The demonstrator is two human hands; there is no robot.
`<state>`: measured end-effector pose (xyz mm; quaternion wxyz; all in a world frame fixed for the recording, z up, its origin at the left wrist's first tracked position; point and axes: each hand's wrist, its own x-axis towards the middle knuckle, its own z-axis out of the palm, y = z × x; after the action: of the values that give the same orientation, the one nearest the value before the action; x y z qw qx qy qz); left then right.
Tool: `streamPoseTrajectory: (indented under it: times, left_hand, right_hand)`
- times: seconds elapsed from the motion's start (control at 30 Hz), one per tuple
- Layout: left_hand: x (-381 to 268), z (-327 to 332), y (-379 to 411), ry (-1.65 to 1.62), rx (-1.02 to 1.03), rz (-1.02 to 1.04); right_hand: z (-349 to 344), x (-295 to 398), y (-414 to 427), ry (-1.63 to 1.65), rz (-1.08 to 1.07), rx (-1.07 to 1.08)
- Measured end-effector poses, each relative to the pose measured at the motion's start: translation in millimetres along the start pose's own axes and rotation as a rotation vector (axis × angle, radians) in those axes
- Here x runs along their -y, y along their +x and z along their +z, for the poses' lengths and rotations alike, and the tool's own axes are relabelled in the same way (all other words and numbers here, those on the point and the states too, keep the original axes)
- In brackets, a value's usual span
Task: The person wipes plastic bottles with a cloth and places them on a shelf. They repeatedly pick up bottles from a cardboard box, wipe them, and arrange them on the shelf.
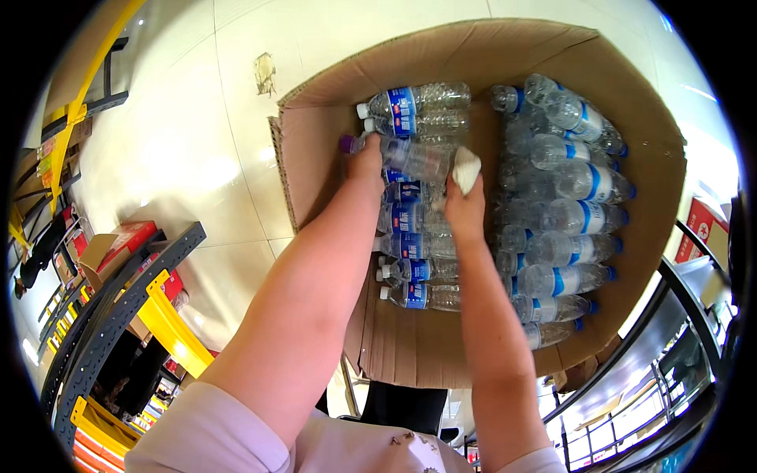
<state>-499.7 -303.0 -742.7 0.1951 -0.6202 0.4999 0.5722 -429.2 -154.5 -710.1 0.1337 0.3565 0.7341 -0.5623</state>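
Note:
My left hand (365, 158) grips the neck end of a clear plastic bottle with a purple cap (417, 158), held over the left row in a large cardboard box (414, 349). At the bottle's base is my right hand (465, 198), closed on a crumpled white cloth or tissue (466, 170). Beneath and around them lie clear bottles with blue labels and white caps (408, 219), side by side, caps to the left. Blue-capped bottles (591, 217) are stacked along the box's right side, caps to the right. My hands hide part of the left row.
A dark metal shelf with yellow beams (177, 349) stands at the left, near a red carton (127, 236). Dark metal racking (689, 295) and a red and white carton (702, 230) are at the right. Pale floor tiles (177, 130) surround the box's upper left.

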Motion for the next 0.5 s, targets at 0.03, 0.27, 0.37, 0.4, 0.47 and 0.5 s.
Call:
streamPoseTrajectory:
  times: [0.03,0.27,0.37,0.4,0.47,0.5]
  left_hand:
    - [-7.7,-4.4,-28.6,0.086,-0.065,-0.018]
    - [-13.5,-67.4,-159.0,0.171,0.437,0.358]
    - [-17.9,-102.7,-200.2,0.216,0.729,0.457]
    - [-29.7,-114.2,-227.5,0.278,0.794,0.437]
    - [-46.1,-137.1,-264.6,0.31,0.943,0.47]
    - [-56.1,-147.5,-285.4,0.324,1.018,0.491]
  right_hand:
    - [-6.9,3.8,-17.4,0.047,0.061,-0.017]
    - [-67.2,21.8,-133.1,0.683,0.57,-0.003]
    - [-87.6,40.4,-177.3,0.822,0.6,0.129]
    - [-93.9,54.1,-192.8,0.856,0.629,0.152]
    - [-105.6,84.5,-221.9,0.92,0.666,0.192]
    - [-112.2,102.5,-237.6,0.949,0.672,0.212]
